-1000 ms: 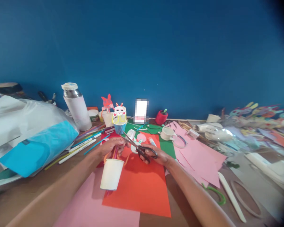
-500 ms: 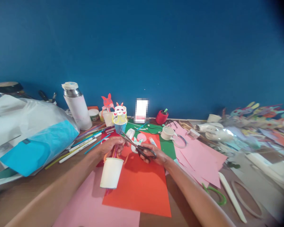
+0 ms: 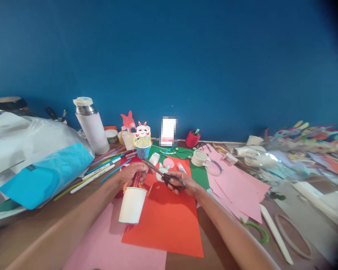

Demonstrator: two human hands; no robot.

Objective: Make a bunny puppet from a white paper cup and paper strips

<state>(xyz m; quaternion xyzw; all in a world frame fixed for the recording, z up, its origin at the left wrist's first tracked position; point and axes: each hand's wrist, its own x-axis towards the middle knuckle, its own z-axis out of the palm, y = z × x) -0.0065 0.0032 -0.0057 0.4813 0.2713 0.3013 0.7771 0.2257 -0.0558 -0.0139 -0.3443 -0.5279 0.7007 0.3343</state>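
Observation:
My left hand (image 3: 135, 173) is closed on coloured pipe cleaners (image 3: 137, 180) that run down to a white paper cup (image 3: 133, 206), which hangs tilted below the fingers. Black-handled scissors (image 3: 171, 180) are in my right hand (image 3: 183, 183), their blades pointing up and left to the fingertips of my left hand. The blades look nearly closed. Beneath the hands lies an orange paper sheet (image 3: 171, 225). A white bunny cutout (image 3: 162, 174) and a pink circle (image 3: 168, 163) rest on its far part.
A white flask (image 3: 92, 131), a plastic bag (image 3: 39, 138) and markers (image 3: 92, 179) are at the left. Behind my hands stands a bunny-decorated cup (image 3: 143, 148). Pink sheets (image 3: 236, 187), a tape roll (image 3: 199, 158) and a green pipe cleaner (image 3: 260, 230) are at the right.
The scissor blades have drawn slightly closer together. Both hands and the white cup are in almost the same place.

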